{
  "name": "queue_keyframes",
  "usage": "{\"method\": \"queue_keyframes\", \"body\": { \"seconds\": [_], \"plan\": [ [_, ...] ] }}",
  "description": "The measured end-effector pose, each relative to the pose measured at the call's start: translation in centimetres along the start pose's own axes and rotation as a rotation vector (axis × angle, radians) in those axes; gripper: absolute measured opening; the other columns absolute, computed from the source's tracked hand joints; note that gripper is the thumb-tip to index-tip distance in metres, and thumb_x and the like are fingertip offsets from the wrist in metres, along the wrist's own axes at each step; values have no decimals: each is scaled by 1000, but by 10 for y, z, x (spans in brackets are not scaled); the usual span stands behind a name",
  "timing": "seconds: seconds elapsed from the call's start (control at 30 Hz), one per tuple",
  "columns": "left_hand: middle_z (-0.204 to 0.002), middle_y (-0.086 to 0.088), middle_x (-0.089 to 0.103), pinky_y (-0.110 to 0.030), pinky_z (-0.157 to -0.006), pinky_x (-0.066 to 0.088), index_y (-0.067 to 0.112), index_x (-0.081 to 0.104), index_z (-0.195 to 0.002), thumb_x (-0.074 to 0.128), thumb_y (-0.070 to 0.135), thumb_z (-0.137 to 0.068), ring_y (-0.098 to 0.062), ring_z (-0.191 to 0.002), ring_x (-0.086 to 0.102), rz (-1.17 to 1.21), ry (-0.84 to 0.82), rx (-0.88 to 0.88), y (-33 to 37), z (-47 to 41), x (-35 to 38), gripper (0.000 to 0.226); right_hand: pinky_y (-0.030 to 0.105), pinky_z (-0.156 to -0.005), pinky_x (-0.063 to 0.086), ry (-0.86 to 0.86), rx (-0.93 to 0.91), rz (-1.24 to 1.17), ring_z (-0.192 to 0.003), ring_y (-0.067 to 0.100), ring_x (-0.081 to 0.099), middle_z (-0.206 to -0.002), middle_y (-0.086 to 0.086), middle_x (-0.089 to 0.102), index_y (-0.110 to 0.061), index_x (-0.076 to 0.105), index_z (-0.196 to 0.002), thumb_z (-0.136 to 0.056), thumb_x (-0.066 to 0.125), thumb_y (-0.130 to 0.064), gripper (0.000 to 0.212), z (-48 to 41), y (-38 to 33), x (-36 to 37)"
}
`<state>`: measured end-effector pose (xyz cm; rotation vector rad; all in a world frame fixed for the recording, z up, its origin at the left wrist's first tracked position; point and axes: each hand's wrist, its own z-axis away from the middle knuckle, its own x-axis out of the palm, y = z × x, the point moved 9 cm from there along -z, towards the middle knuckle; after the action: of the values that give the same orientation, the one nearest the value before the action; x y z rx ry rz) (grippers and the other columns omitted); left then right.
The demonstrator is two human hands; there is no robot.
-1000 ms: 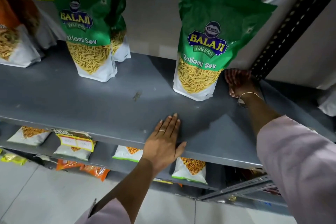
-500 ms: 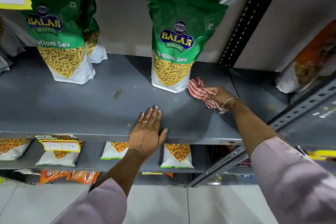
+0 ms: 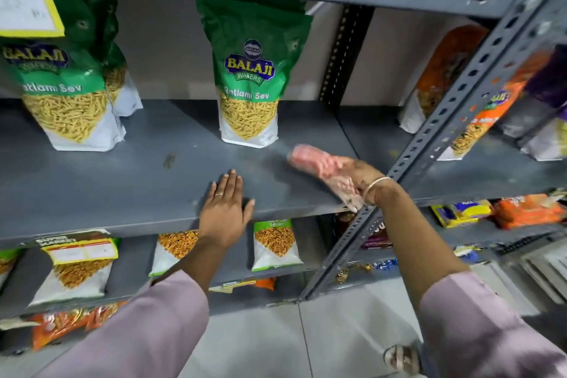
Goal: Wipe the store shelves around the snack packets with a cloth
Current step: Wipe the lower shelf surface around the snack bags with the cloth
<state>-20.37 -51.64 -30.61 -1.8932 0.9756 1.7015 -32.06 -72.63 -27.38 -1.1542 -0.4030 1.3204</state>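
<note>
A grey metal shelf (image 3: 122,187) holds upright green Balaji sev packets: one in the middle (image 3: 250,77) and two at the left (image 3: 66,92). My left hand (image 3: 225,209) lies flat, fingers spread, on the shelf's front edge. My right hand (image 3: 359,173) grips a red-and-white striped cloth (image 3: 319,163), blurred by motion, on the shelf to the right of the middle packet, close to the front right corner.
A perforated grey upright post (image 3: 445,129) slants just right of my right hand. Orange packets (image 3: 441,77) stand on the neighbouring shelf. Lower shelves hold small snack packets (image 3: 276,244). A yellow price tag (image 3: 27,0) hangs at top left. A dark smudge (image 3: 169,160) marks the shelf.
My right hand has pulled the cloth from behind the middle packet forward to the shelf's front right corner. The left hand stayed flat on the shelf. The view has tilted up and right.
</note>
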Motion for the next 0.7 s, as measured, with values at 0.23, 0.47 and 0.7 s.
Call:
{"method": "queue_keyframes", "body": {
  "seconds": [0.23, 0.47, 0.7],
  "plan": [
    [-132, -21, 52, -47, -104, 34, -5, 54, -124, 24, 43, -88, -33, -123, 50, 18, 4, -6, -4, -1, 5, 67, 10, -92, 48, 553, 144, 507, -137, 32, 37, -154, 19, 27, -13, 19, -150, -96, 43, -12, 60, 0, 13, -9],
    [-131, -23, 53, -47, -103, 36, -6, 54, -124, 23, 42, -88, -34, -122, 50, 3, 12, -6, -3, 2, 0, 68, 36, -90, 53, 287, -74, 793, -104, 30, 67, -119, 10, 68, -27, 54, -132, -93, 51, -12, 42, 18, -7, 70],
    [-128, -24, 55, -49, -101, 38, -8, 55, -121, 25, 38, -86, -35, -118, 53, 33, -4, -15, -2, 0, 1, 65, 12, -93, 47, -36, -89, 195, -113, 8, 57, -129, -5, 59, -14, 57, -129, -96, 50, -19, 34, 31, -30, 15]
  ]
}}
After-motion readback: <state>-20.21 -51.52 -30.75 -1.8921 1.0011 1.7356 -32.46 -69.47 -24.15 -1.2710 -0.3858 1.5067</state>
